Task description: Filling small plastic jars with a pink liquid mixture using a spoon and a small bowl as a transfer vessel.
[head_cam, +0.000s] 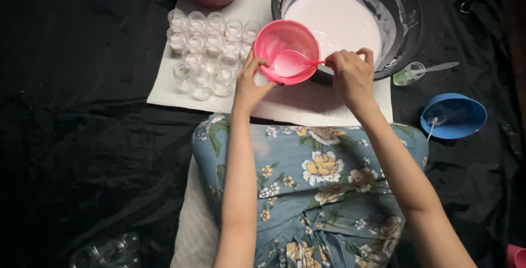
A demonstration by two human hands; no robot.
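Our left hand grips the small pink plastic bowl at its rim; our right hand pinches a pink plastic spoon inside it. Beside: large black basin of white liquid, clear little jars on white paper.

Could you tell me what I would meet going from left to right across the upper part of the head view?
Cluster of small clear jars → left hand → pink bowl → right hand → small jar with a spoon → blue bowl.

Both bare arms reach forward; left hand cupped, right hand pinched closed.
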